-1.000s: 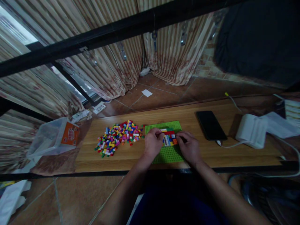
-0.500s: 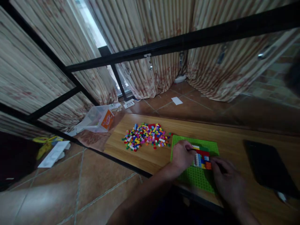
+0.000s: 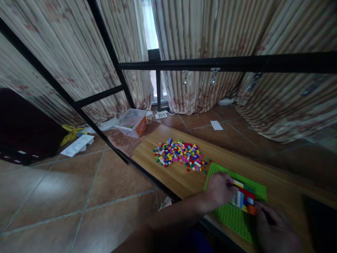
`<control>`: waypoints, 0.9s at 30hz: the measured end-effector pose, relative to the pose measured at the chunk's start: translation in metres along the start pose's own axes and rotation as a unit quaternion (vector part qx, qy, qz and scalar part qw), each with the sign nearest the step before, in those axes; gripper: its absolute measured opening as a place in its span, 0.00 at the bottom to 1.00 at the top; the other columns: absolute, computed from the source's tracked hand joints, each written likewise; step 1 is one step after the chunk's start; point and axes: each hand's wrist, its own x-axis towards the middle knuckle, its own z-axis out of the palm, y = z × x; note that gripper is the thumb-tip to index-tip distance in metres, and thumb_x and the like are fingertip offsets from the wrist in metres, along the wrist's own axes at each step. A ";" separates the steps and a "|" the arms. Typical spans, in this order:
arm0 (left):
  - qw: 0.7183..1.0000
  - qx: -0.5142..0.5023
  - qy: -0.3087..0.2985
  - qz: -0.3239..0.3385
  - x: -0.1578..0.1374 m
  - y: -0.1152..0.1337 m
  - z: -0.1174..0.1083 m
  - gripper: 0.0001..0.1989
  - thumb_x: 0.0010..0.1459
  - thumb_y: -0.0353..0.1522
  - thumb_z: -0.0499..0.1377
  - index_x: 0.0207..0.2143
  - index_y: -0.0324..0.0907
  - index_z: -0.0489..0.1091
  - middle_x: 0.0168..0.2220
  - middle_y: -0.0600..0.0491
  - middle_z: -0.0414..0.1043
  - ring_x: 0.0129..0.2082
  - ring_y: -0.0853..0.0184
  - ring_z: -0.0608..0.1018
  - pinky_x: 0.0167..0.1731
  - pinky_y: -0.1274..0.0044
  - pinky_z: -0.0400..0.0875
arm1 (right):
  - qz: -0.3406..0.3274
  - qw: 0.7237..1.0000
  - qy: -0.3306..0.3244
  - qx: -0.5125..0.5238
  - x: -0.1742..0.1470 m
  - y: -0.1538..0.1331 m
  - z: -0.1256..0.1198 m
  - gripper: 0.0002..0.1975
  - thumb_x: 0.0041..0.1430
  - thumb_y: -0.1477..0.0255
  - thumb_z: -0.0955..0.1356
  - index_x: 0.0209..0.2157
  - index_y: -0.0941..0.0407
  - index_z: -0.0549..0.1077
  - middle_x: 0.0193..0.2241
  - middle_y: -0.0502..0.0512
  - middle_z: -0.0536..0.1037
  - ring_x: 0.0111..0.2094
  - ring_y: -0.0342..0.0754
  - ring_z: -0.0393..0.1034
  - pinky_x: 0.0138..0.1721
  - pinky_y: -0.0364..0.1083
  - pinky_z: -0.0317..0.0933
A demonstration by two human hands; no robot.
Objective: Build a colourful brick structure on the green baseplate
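Observation:
A green studded baseplate (image 3: pixel 235 219) lies on the wooden tabletop, bearing a low build of toy bricks (image 3: pixel 244 198) in red, white, blue, yellow and orange. My left hand (image 3: pixel 219 189) is over the build's left side. Its fingers are pinched on a small dark brick (image 3: pixel 229 183), mostly hidden by the fingertips. At the build's right edge is my right hand (image 3: pixel 276 226), curled with thumb and forefinger against the orange brick (image 3: pixel 251 209); those fingertips are partly in shadow.
Left of the baseplate spreads a pile of loose coloured bricks (image 3: pixel 180 154). A clear plastic box (image 3: pixel 129 123) with an orange label stands beyond the table's far left end. A dark flat object (image 3: pixel 319 221) lies at the right. A black metal rail (image 3: pixel 184 65) crosses before the curtains.
My view has turned left, so the table, bricks and both hands appear farther right and lower. Both hands stay at the build, with their grips much the same.

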 end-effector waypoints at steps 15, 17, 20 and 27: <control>0.950 0.119 0.289 -0.018 -0.029 -0.087 -0.154 0.06 0.56 0.28 0.58 0.37 0.41 0.73 0.36 0.50 0.73 0.33 0.67 0.74 0.37 0.76 0.70 | -0.004 1.000 -0.008 -0.014 0.001 0.005 -0.001 0.25 0.53 0.51 0.60 0.37 0.56 0.76 0.43 0.62 0.78 0.41 0.62 0.73 0.41 0.56 0.64; 0.938 0.127 0.318 -0.058 -0.034 -0.098 -0.170 0.08 0.56 0.28 0.57 0.39 0.41 0.73 0.37 0.50 0.74 0.33 0.67 0.75 0.37 0.76 0.69 | -0.003 1.000 -0.005 -0.014 0.001 0.003 -0.001 0.26 0.53 0.50 0.60 0.36 0.55 0.76 0.42 0.62 0.78 0.41 0.62 0.73 0.41 0.57 0.64; 0.921 0.128 0.353 -0.099 -0.041 -0.109 -0.187 0.11 0.56 0.26 0.56 0.41 0.41 0.73 0.38 0.50 0.74 0.34 0.67 0.76 0.37 0.76 0.70 | -0.011 1.000 0.009 -0.013 0.001 0.002 -0.002 0.25 0.53 0.49 0.60 0.35 0.55 0.76 0.41 0.62 0.78 0.39 0.62 0.73 0.37 0.56 0.64; 0.914 0.192 0.334 -0.128 -0.048 -0.122 -0.200 0.14 0.56 0.25 0.55 0.45 0.40 0.73 0.43 0.47 0.73 0.37 0.64 0.77 0.42 0.73 0.70 | -0.027 0.999 0.000 -0.038 0.001 0.006 -0.003 0.23 0.55 0.52 0.60 0.35 0.54 0.76 0.40 0.62 0.79 0.35 0.60 0.72 0.33 0.55 0.62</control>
